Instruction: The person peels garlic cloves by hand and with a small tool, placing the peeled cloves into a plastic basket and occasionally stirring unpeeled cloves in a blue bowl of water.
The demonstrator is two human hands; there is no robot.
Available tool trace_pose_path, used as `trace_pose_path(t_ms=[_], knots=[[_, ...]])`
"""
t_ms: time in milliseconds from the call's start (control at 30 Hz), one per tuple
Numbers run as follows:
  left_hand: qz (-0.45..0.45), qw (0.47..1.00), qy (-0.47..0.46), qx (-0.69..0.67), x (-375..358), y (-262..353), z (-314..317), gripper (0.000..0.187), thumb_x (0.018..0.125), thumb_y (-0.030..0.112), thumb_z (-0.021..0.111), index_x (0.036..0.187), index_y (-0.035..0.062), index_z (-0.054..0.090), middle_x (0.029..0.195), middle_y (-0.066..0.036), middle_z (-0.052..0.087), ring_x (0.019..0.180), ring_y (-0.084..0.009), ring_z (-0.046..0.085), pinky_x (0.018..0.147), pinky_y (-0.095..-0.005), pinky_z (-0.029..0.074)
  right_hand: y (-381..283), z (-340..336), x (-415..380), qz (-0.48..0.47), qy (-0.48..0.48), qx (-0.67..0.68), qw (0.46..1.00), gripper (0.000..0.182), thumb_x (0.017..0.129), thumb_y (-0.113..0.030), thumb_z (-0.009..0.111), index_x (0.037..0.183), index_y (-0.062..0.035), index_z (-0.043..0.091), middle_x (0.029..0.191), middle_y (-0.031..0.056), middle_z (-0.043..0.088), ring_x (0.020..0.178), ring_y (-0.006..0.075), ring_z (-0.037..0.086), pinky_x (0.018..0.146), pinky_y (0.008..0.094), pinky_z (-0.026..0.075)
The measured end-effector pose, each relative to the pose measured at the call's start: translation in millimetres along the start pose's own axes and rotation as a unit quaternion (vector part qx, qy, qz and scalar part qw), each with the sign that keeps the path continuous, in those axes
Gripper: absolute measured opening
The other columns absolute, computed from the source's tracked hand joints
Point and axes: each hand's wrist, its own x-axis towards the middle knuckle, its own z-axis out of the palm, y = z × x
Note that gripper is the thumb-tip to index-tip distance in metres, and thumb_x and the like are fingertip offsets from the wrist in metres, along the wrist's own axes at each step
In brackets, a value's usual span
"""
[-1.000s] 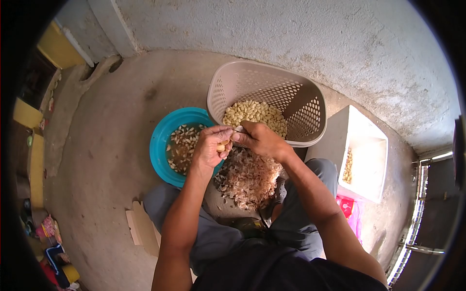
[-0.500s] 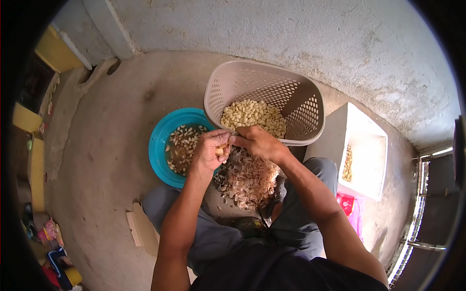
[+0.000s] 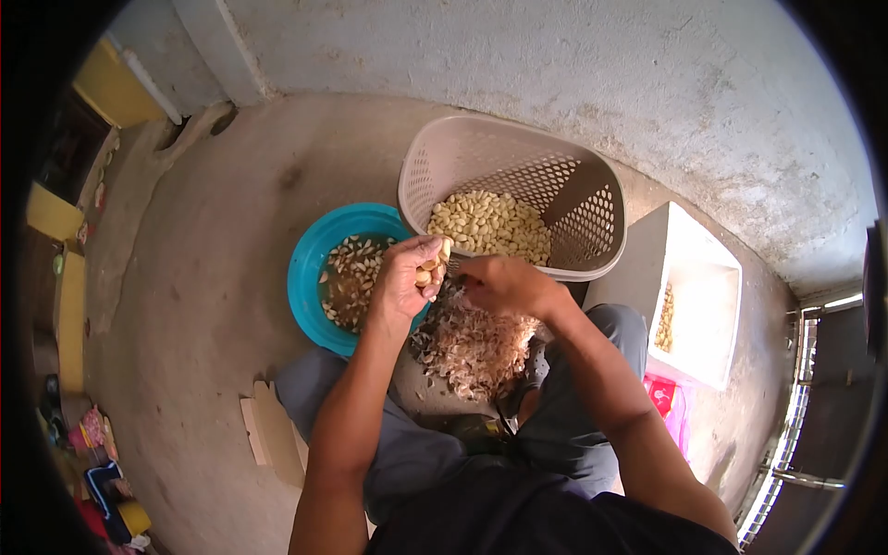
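My left hand (image 3: 412,277) is closed round several pale cloves (image 3: 426,276), one of them standing up at the fingertips, beside the rim of the blue basin (image 3: 301,294). Cloves float in brownish water in that basin. Just to the right, my right hand (image 3: 504,283) is bent with its fingers curled down over the heap of peeled skins (image 3: 481,342); whatever its fingertips hold is too small to name. Behind both hands stands a beige perforated basket (image 3: 555,153), partly filled with peeled cloves (image 3: 490,225).
A white foam box (image 3: 712,314) with some cloves inside stands on the right, near the rough wall (image 3: 555,65). Pink plastic (image 3: 680,416) lies below it. Flat cardboard (image 3: 276,433) rests on the floor at left. Assorted items (image 3: 102,462) are at the far left.
My hands have moved apart. The right hand has dropped lower with its fingers turned down, while a clove now shows upright at my left fingertips. The view has shifted slightly.
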Motion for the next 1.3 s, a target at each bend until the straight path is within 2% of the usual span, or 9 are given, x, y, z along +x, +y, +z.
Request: trace_pose_path(t_ms=[67,100,233,533,733,1033,1133,1233,1300], knots=[[0.001,1.000,-0.017,0.012,-1,0,3,0.022,0.099,0.017,0.063,0.108,-0.0027,0.068,0.077,-0.006,0.065,0.054,-0.0125,0.058,0.038,-0.0243,0.039,20,-3,5,-0.008,0.031,0.108,0.994,0.029,0.085,-0.022,0.074,0.100,0.0016,0.066,0.081,0.0164,0.069,0.081,0.0315,0.071,0.073,0.0420,0.054],[0.002,1.000,-0.022,0.016,-2,0,4,0.022,0.099,0.016,0.063,0.108,-0.0026,0.068,0.077,-0.006,0.065,0.054,-0.0125,0.058,0.039,-0.0244,0.039,5,-12,4,0.015,0.051,0.182,0.982,0.020,0.087,-0.014,0.074,0.097,0.0020,0.066,0.075,0.0093,0.067,0.073,0.0191,0.066,0.066,0.0352,0.051],[0.013,0.999,-0.029,0.032,-3,-2,5,0.021,0.098,0.015,0.065,0.108,-0.0020,0.069,0.080,-0.007,0.067,0.054,-0.0123,0.058,0.039,-0.0244,0.039,-10,-15,8,0.089,0.140,0.329,0.930,0.018,0.094,-0.014,0.072,0.086,0.0007,0.063,0.067,-0.0032,0.055,0.060,0.0039,0.048,0.051,0.0252,0.038],[0.030,0.998,0.008,0.046,-6,-10,16,0.018,0.097,0.015,0.067,0.106,-0.0007,0.068,0.080,-0.005,0.066,0.055,-0.0112,0.057,0.039,-0.0233,0.039,-7,-8,11,0.103,0.153,0.371,0.910,0.026,0.092,-0.014,0.073,0.077,0.0006,0.057,0.062,-0.0018,0.053,0.055,0.0053,0.047,0.046,0.0268,0.036],[0.029,0.997,0.032,0.059,-8,-13,23,0.016,0.098,0.013,0.064,0.107,-0.0006,0.066,0.080,-0.005,0.064,0.056,-0.0114,0.057,0.039,-0.0234,0.038,-8,-3,14,0.023,0.235,0.150,0.960,0.028,0.087,-0.016,0.076,0.081,0.0062,0.059,0.063,0.0128,0.059,0.059,0.0187,0.054,0.056,0.0383,0.044],[0.020,0.996,0.031,0.079,-10,-13,18,0.014,0.096,0.011,0.066,0.102,-0.0016,0.067,0.084,-0.009,0.067,0.058,-0.0126,0.059,0.039,-0.0238,0.038,-7,-7,12,0.028,0.162,0.095,0.982,0.030,0.088,-0.019,0.074,0.083,0.0071,0.060,0.070,0.0244,0.061,0.060,0.0293,0.059,0.060,0.0416,0.046],[0.026,0.995,0.041,0.086,-10,-11,17,0.014,0.095,0.011,0.066,0.101,-0.0020,0.067,0.084,-0.008,0.067,0.058,-0.0127,0.059,0.039,-0.0237,0.038,-2,-3,12,0.023,0.173,0.093,0.980,0.031,0.089,-0.019,0.072,0.084,0.0077,0.058,0.068,0.0224,0.058,0.063,0.0292,0.061,0.061,0.0427,0.046],[0.029,0.995,0.055,0.073,-11,-10,20,0.014,0.093,0.011,0.068,0.100,-0.0021,0.068,0.082,-0.006,0.067,0.057,-0.0120,0.059,0.038,-0.0227,0.038,3,-2,14,-0.010,0.180,0.144,0.973,0.029,0.093,-0.020,0.069,0.083,0.0052,0.057,0.064,0.0160,0.059,0.058,0.0227,0.061,0.054,0.0383,0.047],[0.031,0.996,0.064,0.059,-12,-7,24,0.016,0.093,0.011,0.068,0.102,-0.0025,0.068,0.081,-0.005,0.066,0.058,-0.0122,0.059,0.038,-0.0226,0.038,-3,-8,13,0.076,0.137,0.283,0.946,0.029,0.096,-0.020,0.067,0.081,0.0023,0.057,0.062,0.0107,0.058,0.053,0.0171,0.058,0.048,0.0330,0.045]])
